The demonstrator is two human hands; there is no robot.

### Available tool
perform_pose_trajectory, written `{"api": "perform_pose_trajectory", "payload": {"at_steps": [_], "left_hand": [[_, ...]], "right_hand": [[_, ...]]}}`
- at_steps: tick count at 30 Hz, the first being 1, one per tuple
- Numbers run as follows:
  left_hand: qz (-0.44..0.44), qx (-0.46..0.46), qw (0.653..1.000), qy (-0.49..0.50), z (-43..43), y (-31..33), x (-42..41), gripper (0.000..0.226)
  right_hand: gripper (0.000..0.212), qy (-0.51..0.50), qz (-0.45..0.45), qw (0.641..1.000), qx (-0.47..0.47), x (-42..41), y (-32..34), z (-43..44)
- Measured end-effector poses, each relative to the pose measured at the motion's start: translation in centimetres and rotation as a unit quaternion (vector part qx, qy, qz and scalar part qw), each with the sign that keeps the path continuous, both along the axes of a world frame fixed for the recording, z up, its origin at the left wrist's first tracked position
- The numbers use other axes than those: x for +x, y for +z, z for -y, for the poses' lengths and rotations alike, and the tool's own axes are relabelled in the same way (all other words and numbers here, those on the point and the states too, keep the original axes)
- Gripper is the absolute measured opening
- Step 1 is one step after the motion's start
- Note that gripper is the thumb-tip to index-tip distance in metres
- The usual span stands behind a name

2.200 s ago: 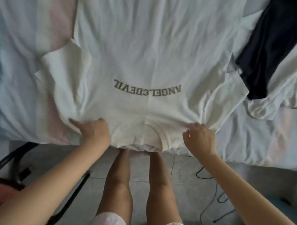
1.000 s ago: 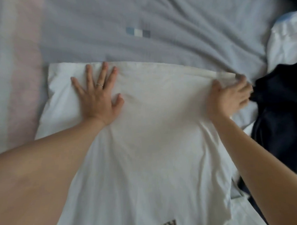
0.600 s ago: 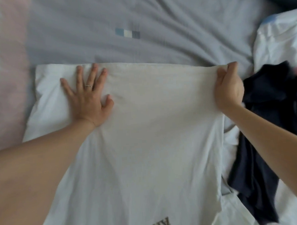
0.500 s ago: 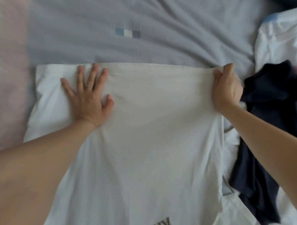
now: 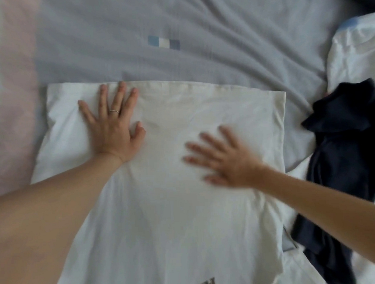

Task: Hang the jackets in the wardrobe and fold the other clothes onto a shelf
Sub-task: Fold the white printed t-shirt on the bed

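Note:
A white T-shirt [image 5: 177, 224] with printed lettering near the bottom edge lies spread flat on the bed, its hem at the far side. My left hand [image 5: 112, 125], wearing a ring, presses flat on the shirt's far left part with straight fingers. My right hand [image 5: 224, 159] lies with spread fingers on the shirt's middle right; it is blurred by motion. Neither hand grips the fabric.
The bed sheet [image 5: 199, 44] is grey-blue with a pink stripe on the left. A crumpled dark navy garment [image 5: 344, 156] lies right of the shirt, over more white clothing [image 5: 356, 55] at the right edge.
My right hand has let go of the shirt's far right corner and moved left and nearer onto the shirt's middle, fingers now spread. My left hand has stayed in place.

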State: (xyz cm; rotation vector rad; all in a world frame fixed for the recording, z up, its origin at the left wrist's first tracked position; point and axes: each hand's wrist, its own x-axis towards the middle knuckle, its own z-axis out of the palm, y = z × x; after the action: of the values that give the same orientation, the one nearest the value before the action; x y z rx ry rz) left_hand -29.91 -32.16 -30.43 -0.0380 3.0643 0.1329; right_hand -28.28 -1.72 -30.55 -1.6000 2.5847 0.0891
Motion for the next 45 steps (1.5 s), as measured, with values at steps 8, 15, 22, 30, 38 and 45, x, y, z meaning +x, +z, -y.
{"api": "perform_pose_trajectory", "payload": {"at_steps": [8,15,22,30,38,45], "left_hand": [[-0.019,0.014,1.000,0.000,-0.3,-0.2,0.1,0.074],[-0.028,0.024,0.999,-0.010,-0.2,0.0,-0.1,0.073],[-0.051,0.041,0.998,0.001,-0.1,-0.5,-0.2,0.071],[-0.125,0.149,0.979,0.064,6.8,2.8,-2.3,0.049],[0.194,0.342,0.916,0.074,16.4,3.7,-5.7,0.036],[0.316,0.432,0.844,-0.005,17.5,7.1,-6.9,0.019]], "right_hand": [[0.060,-0.565,0.018,0.825,0.007,-8.6,1.1,-0.2],[0.056,-0.401,0.122,0.892,-0.171,-4.0,1.1,15.7],[0.059,-0.558,0.036,0.815,-0.154,-7.2,-0.7,18.2],[0.065,-0.558,0.032,0.822,-0.107,-7.0,-0.5,18.4],[0.068,-0.559,0.024,0.822,-0.104,-7.3,-0.2,18.9],[0.067,-0.566,0.019,0.817,-0.112,-7.1,-0.2,18.8]]}}
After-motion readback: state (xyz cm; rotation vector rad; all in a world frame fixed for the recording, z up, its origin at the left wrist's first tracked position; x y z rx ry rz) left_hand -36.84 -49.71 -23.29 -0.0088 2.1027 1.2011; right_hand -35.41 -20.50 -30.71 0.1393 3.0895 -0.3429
